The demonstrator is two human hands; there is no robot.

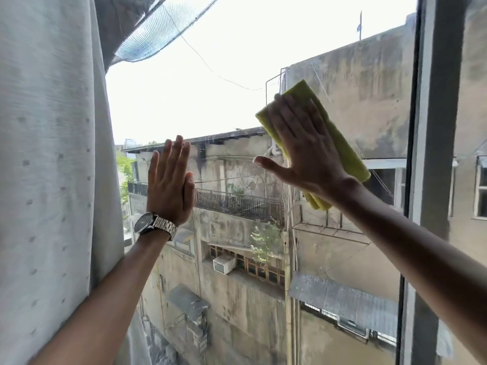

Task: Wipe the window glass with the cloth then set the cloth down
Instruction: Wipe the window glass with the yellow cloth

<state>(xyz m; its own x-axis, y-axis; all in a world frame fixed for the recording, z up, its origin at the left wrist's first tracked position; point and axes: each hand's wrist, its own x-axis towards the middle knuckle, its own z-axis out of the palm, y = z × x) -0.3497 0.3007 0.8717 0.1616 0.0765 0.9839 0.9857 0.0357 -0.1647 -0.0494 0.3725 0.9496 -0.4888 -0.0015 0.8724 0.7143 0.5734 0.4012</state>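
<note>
The window glass [226, 106] fills the middle of the view, with old buildings and sky behind it. My right hand [303, 146] lies flat with fingers spread, pressing a folded yellow cloth [347, 151] against the pane at the upper right. The cloth sticks out above the fingertips and below the wrist. My left hand [170, 180] rests open and flat on the glass further left and lower, fingers pointing up, holding nothing. A metal watch [154, 226] sits on that wrist.
A pale dotted curtain [52, 167] hangs along the left side, right beside my left forearm. A grey vertical window frame [432, 127] bounds the pane on the right, close to the cloth. Mesh netting [155, 30] shows at the top left.
</note>
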